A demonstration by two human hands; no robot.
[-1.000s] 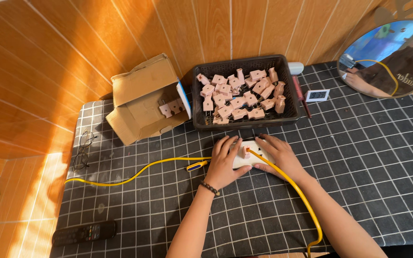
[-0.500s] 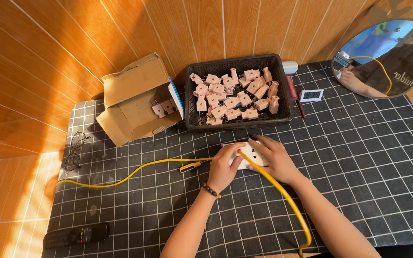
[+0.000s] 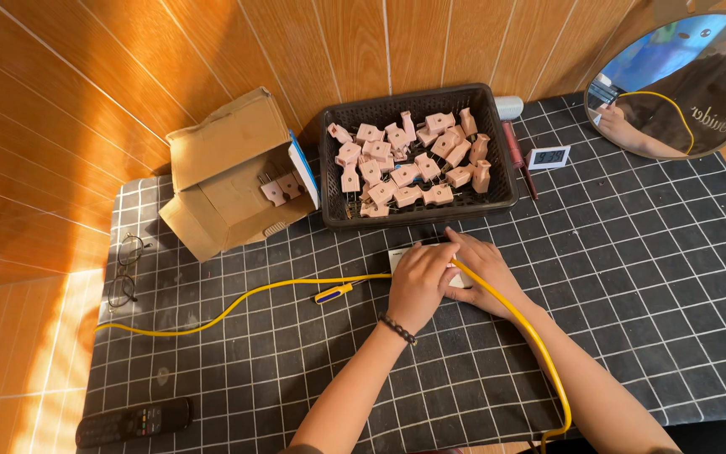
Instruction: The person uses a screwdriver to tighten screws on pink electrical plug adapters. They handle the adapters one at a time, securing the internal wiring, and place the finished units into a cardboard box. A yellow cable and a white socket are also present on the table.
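My left hand (image 3: pixel 418 282) and my right hand (image 3: pixel 485 269) are closed together over a small white block (image 3: pixel 398 255) in the middle of the black checked mat (image 3: pixel 632 277). A yellow cable (image 3: pixel 237 304) runs from the left side of the mat into my hands and on over my right forearm to the near edge. A small yellow and blue screwdriver (image 3: pixel 333 293) lies just left of my left hand. Behind my hands stands a black mesh basket (image 3: pixel 497 143) full of pink plugs (image 3: pixel 405 164).
An open cardboard box (image 3: pixel 228 181) with two pink plugs lies at the back left. Glasses (image 3: pixel 126 267) rest at the left edge, a black remote (image 3: pixel 134 420) at the near left. A red pen (image 3: pixel 518 155), a small digital clock (image 3: pixel 548 157) and a round mirror (image 3: pixel 682 76) are at the back right.
Both hands have stayed clasped on the white block. The view has shifted, so the mat and hands sit slightly lower and to the right in the picture.
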